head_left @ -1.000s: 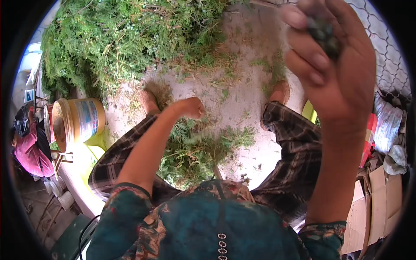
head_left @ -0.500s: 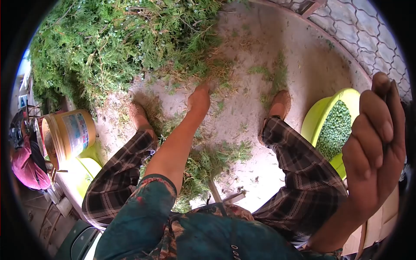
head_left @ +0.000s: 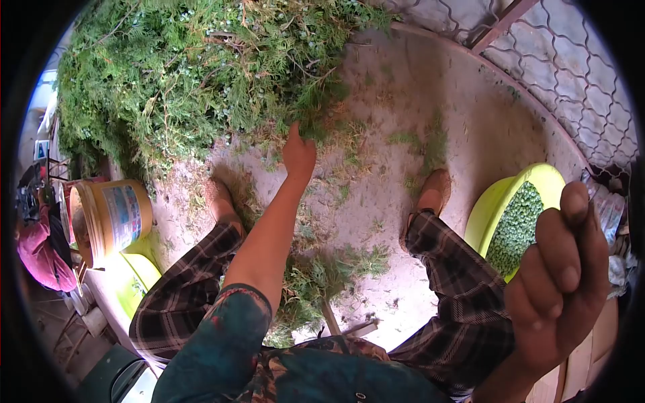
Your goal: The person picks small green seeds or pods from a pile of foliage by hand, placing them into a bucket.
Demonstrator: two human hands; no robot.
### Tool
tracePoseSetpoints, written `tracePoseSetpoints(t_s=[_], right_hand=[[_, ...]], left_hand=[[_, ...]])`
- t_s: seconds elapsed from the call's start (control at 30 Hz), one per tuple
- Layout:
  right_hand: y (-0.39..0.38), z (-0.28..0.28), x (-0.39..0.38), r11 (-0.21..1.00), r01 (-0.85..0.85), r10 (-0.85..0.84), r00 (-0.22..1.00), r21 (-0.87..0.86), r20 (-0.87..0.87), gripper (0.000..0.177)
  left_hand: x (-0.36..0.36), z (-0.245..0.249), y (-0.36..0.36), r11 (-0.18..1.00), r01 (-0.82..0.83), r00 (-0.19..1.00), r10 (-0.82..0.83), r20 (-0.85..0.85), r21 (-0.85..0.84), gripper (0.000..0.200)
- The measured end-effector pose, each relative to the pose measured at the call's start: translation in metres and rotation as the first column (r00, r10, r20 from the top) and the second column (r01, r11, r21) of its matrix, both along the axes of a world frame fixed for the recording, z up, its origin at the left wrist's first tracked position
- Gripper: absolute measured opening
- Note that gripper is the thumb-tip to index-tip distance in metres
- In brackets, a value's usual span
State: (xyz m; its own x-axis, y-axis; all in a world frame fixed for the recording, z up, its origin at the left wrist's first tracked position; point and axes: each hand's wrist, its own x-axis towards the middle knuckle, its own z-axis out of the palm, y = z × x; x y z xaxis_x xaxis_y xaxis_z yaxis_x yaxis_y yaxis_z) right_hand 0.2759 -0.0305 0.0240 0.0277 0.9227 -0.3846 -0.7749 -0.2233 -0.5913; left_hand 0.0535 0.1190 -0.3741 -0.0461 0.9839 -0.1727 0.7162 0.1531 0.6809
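Observation:
My left hand (head_left: 299, 153) reaches forward to the near edge of a large heap of green branches (head_left: 195, 80) with small pale berries. Its thumb and fingers meet the foliage, and the fingertips are partly hidden there. Raised at the right is my right hand (head_left: 561, 275), its fingers curled and pressed together; whatever they may hold cannot be made out. Beside that hand stands a lime-green basin (head_left: 478, 225) full of small green berries (head_left: 517, 232).
Loose sprigs (head_left: 309, 282) lie on the floor between my feet. At the left are a tilted yellow bucket (head_left: 121, 218), another lime-green tub (head_left: 134, 285) and a person in a pink garment (head_left: 46, 255). A curved metal rim (head_left: 537, 101) borders the paving at upper right.
My left hand has moved forward and slightly left, up to the heap's edge. My right hand sits lower and a little further left. The view has shifted, so the basin and heap appear lower.

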Motion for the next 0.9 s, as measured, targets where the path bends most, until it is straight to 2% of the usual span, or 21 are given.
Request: tracePoseSetpoints(t_s=[0.03,0.07,0.13,0.17,0.23,0.37,0.43,0.47,0.53,0.63,0.67,0.73,0.77,0.83,0.9], right_hand=[[0.000,0.000,0.000,1.000,0.001,-0.001,1.000,0.005,0.004,0.024],[0.000,0.001,0.000,1.000,0.005,-0.005,1.000,0.006,0.010,0.024],[0.000,0.001,-0.001,1.000,0.004,-0.004,1.000,0.002,0.013,0.024],[0.000,0.002,-0.002,1.000,0.014,-0.014,0.999,0.013,0.036,0.024],[0.000,0.003,-0.002,0.999,0.019,-0.021,0.998,0.028,0.054,0.024],[-0.002,0.003,-0.002,1.000,-0.007,0.006,0.999,0.031,0.033,0.024],[-0.004,0.002,-0.003,0.999,-0.013,0.012,1.000,0.036,0.020,0.024],[-0.005,0.002,-0.004,1.000,-0.005,0.004,0.999,0.031,0.035,0.024],[-0.005,0.002,-0.005,1.000,0.007,-0.008,0.999,0.021,0.049,0.023],[-0.003,0.001,-0.007,1.000,-0.014,0.013,0.997,0.013,0.078,0.023],[-0.003,0.000,-0.008,1.000,-0.008,0.009,0.997,-0.005,0.075,0.023],[-0.001,-0.001,-0.010,1.000,-0.004,0.006,0.997,-0.026,0.074,0.023],[0.001,0.000,-0.010,0.999,-0.007,0.011,0.994,-0.035,0.105,0.023],[0.000,-0.001,-0.006,0.999,-0.006,0.012,0.991,-0.048,0.131,0.023],[0.001,-0.005,0.008,0.981,-0.191,0.189,0.979,0.020,0.081,0.023]], left_hand=[[0.008,0.004,0.006,1.000,0.027,0.993,-0.025,-0.116,0.009,0.048],[0.011,-0.003,0.009,1.000,0.027,0.993,-0.025,-0.113,0.012,0.048],[0.013,-0.016,0.007,0.990,0.099,0.954,-0.122,-0.274,-0.096,0.046],[0.012,-0.022,0.000,0.991,0.094,0.953,-0.118,-0.277,-0.099,0.046],[0.010,-0.011,-0.022,0.941,0.265,0.897,-0.321,-0.305,-0.209,0.048],[-0.004,-0.003,-0.053,0.955,0.252,0.942,-0.280,-0.187,-0.157,0.047],[-0.014,0.006,-0.053,0.986,0.069,0.990,-0.087,-0.116,-0.152,0.037],[-0.023,0.001,-0.049,0.986,0.069,0.989,-0.087,-0.117,-0.153,0.037],[-0.040,-0.011,-0.032,0.995,-0.054,0.997,0.058,-0.050,0.088,0.026],[-0.045,-0.016,0.001,0.988,-0.103,0.985,0.118,-0.128,0.116,0.019],[-0.045,-0.020,0.011,0.988,-0.104,0.985,0.119,-0.125,0.114,0.019],[-0.044,-0.026,0.024,0.993,0.046,0.971,-0.018,-0.239,0.111,0.021],[-0.043,-0.030,0.028,0.994,0.045,0.971,-0.019,-0.238,0.104,0.021],[-0.038,-0.021,0.030,0.988,0.145,0.941,-0.124,-0.315,0.044,0.021],[-0.039,-0.022,0.028,0.975,0.220,0.907,-0.193,-0.375,0.031,0.020]])
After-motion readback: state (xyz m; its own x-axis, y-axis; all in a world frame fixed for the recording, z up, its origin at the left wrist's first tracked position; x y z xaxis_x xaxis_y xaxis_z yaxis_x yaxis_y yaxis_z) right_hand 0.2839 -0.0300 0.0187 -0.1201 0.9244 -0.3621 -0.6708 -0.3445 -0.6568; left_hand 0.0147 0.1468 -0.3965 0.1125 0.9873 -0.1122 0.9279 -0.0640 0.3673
